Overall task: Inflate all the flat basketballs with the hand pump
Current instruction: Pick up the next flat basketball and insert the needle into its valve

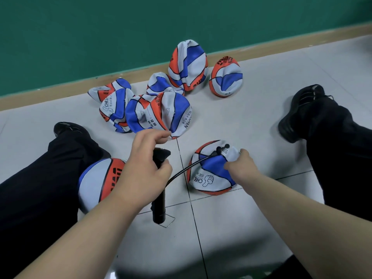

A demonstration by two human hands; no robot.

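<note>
Grey tiled floor (261, 107), green wall (100, 37): black hand pump (160, 206) gripped by left hand (145, 158), flat tricolour basketball (211, 182) pinched by right hand (241, 166).

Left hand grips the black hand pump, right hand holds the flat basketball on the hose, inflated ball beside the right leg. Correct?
No: the head view shows the inflated red, white and blue basketball beside the left leg, not the right. The rest holds.

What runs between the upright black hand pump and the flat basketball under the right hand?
A thin black hose joins pump and ball over grey floor tiles; head view.
</note>
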